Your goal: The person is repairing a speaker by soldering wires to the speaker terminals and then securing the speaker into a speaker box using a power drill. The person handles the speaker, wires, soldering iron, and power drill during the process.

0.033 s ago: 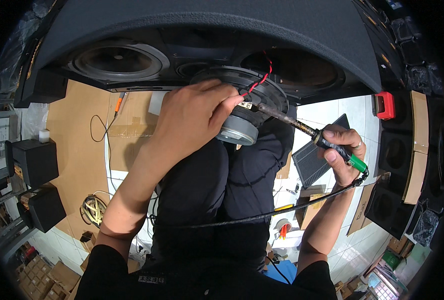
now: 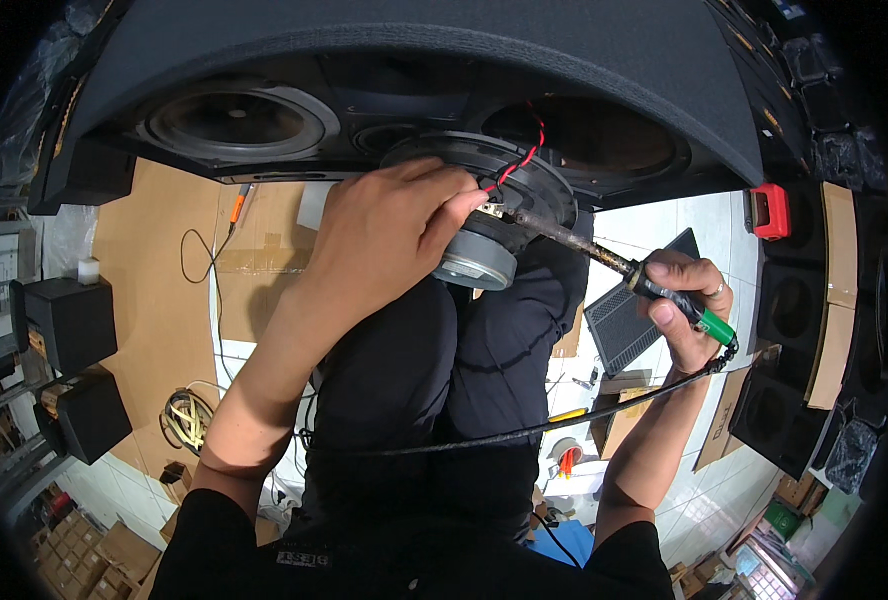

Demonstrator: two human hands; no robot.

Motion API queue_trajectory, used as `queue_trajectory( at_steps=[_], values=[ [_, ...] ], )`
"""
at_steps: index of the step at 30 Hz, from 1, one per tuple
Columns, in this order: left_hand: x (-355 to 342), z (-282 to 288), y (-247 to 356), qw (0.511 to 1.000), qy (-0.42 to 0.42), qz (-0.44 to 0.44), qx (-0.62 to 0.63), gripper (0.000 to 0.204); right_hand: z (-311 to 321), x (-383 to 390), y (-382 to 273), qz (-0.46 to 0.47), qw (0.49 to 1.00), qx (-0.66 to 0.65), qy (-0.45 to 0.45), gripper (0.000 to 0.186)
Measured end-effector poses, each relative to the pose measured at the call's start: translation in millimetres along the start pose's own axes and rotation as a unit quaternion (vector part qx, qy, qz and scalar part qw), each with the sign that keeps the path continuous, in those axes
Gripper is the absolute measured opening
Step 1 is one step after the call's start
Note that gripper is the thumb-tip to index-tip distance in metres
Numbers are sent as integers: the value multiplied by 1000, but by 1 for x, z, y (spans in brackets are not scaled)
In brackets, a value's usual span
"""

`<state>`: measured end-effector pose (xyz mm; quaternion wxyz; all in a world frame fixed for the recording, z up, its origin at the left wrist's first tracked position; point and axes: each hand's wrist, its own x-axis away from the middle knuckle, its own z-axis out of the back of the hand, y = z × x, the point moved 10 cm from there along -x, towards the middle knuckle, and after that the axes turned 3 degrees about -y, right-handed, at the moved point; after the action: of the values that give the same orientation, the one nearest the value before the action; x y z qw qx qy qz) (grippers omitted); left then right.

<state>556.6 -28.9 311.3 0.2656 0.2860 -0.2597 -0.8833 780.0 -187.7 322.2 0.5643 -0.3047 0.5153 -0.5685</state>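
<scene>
My right hand (image 2: 689, 305) grips a soldering iron (image 2: 704, 318) by its black and green handle. The iron's dark metal barrel slants up and left, its tip at the terminal of a loose speaker driver (image 2: 479, 262). That driver rests by my knees, magnet toward me. With thumb and fingers pinched, my left hand (image 2: 394, 215) holds the end of a twisted red and black wire (image 2: 524, 160) at the same terminal. The wire runs up into an open round hole (image 2: 604, 135) in the big black speaker cabinet (image 2: 394, 45). My fingers partly hide the joint.
Another driver (image 2: 239, 120) sits mounted at the cabinet's left. The iron's black cord (image 2: 504, 435) crosses my thighs. A black grille (image 2: 639, 310) lies on the floor at right, near a red tool (image 2: 768, 211). Cardboard (image 2: 149, 290) and an orange-handled tool (image 2: 237, 208) lie left.
</scene>
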Motion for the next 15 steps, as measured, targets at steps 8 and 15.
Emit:
queue_trajectory(
  at_steps=[8,15],
  values=[
    [-1,2,0,1000,3,-10,8,13,-1,-2,1,-6,1000,-15,9,33],
    [5,9,-4,1000,18,10,20,15,-2,-2,4,-23,1000,-17,7,33]
  ],
)
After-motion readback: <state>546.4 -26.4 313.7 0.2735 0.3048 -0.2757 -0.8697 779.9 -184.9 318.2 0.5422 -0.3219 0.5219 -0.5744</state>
